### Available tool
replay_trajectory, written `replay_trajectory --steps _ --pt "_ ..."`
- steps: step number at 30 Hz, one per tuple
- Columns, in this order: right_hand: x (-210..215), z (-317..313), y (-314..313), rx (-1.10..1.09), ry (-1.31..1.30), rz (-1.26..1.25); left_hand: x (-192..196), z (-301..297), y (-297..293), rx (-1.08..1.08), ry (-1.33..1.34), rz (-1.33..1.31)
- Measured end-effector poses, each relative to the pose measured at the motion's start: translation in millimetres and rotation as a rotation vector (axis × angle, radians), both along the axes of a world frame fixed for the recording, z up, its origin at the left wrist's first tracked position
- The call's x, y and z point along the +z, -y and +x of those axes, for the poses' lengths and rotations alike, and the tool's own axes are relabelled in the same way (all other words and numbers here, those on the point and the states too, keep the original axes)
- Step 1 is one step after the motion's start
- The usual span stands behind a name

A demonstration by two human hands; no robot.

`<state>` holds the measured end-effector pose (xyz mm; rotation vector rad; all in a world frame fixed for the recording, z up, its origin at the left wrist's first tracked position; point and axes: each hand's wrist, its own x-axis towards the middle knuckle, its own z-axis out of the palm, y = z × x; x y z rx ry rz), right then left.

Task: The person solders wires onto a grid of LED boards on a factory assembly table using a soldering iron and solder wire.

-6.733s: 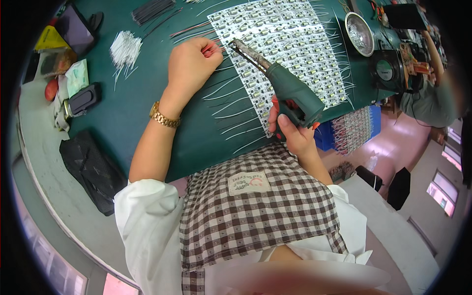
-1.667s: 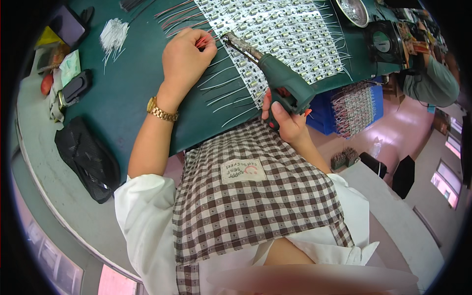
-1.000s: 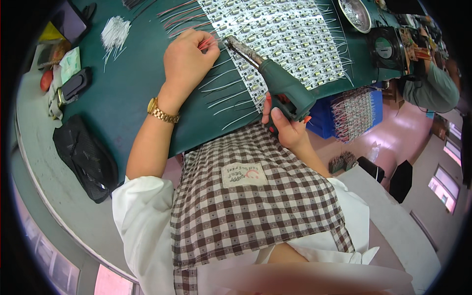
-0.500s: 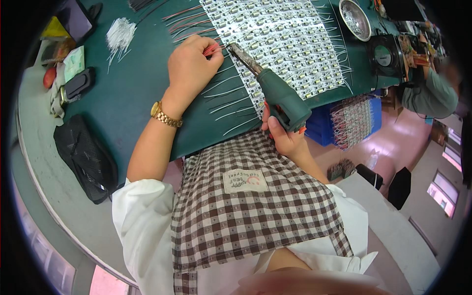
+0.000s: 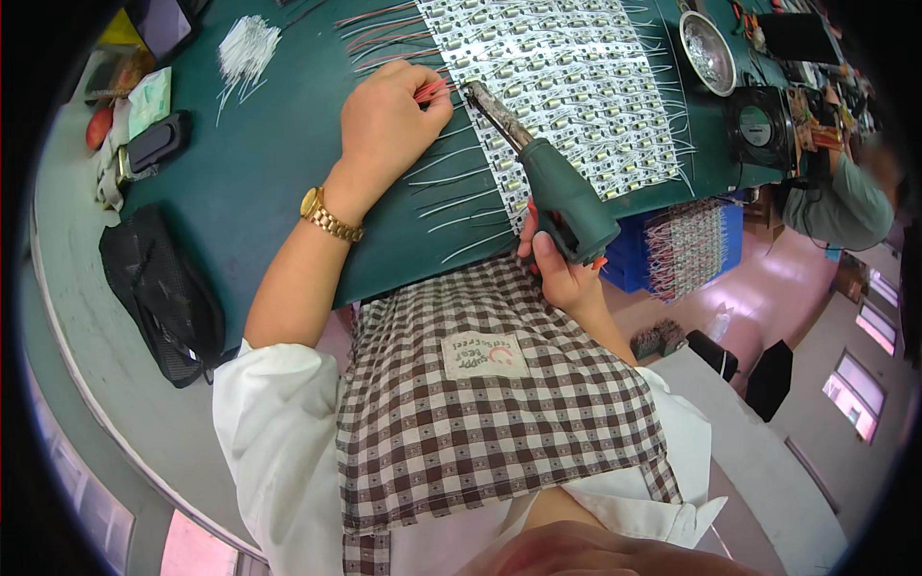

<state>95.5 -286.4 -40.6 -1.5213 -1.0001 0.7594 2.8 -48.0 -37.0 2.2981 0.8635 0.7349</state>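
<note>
My left hand, with a gold watch on the wrist, is pinched around a small bunch of red wires at the left edge of a panel of white circuit boards. My right hand grips a green soldering gun by its handle. The gun's dark metal tip points up and left, close to the ends of the red wires; whether it touches the board cannot be made out. White wires stick out from the panel's left side below my left hand, with red and black ones above it.
A pile of short white wires lies at the back left of the green table. A metal bowl and a small fan stand right. A blue bin holds more wired boards. Another person's sleeve shows far right.
The whole view has shifted slightly, so the table things appear a little farther right. Both hands keep their holds, and the gun tip stays by the panel's left edge.
</note>
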Motion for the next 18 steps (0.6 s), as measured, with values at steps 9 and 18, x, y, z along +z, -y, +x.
replay_trajectory --steps 9,18 --pt "0.8 1.5 1.4 0.014 0.005 -0.011 0.4 -0.9 2.8 -0.001 -0.008 0.004" --pt "-3.6 -8.0 1.6 -0.128 -0.350 0.177 -2.1 -1.9 0.9 -0.004 0.029 0.010"
